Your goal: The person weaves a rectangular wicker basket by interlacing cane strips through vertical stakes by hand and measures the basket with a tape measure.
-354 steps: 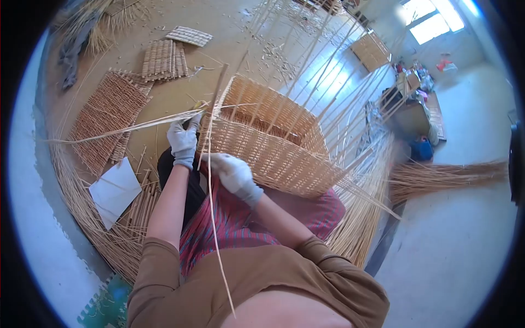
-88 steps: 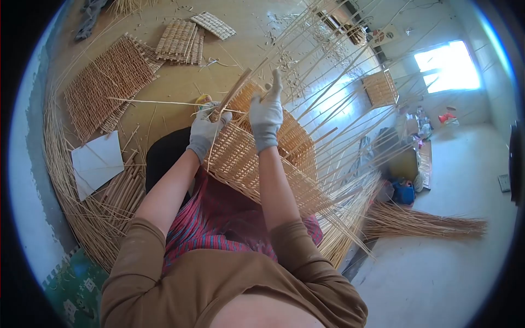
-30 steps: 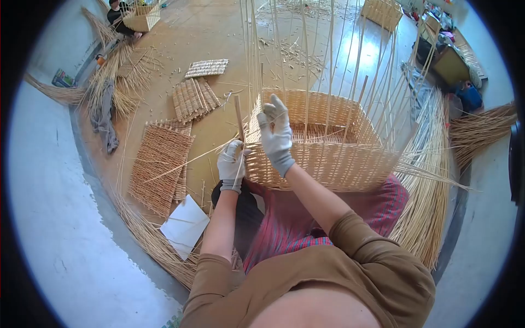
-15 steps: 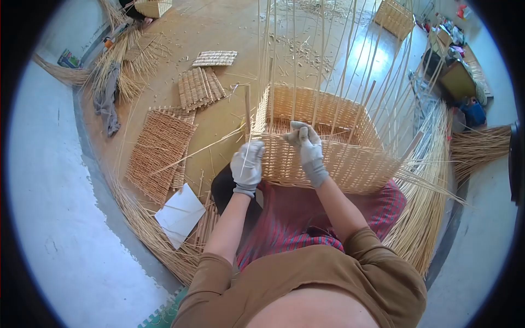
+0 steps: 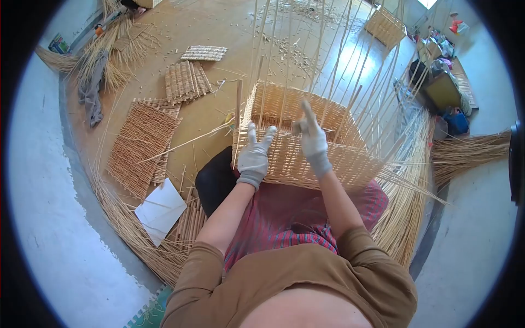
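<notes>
A woven basket (image 5: 328,164) with tall upright stakes rests on my lap, over a red striped cloth (image 5: 290,218). My left hand (image 5: 254,158), in a pale glove, lies against the near wall close to the left corner, its thumb and fingers apart. At the middle of the near rim is my right hand (image 5: 314,139), also gloved, with one finger pointing up; whether thin strands lie between its other fingers is too small to tell. A thick stick (image 5: 238,104) stands at the left corner, and a loose strand (image 5: 186,143) runs out leftward from there.
Woven panels (image 5: 143,145) lie on the floor at the left, near a white sheet (image 5: 160,210). Long reeds (image 5: 407,202) are bundled at my right. A second basket (image 5: 385,26) and a blue container (image 5: 456,121) are farther back. Scraps litter the floor.
My left hand has opened from its closed pose at the left corner. My right hand first came down to the rim, and its finger now points up. The head view has shifted slightly.
</notes>
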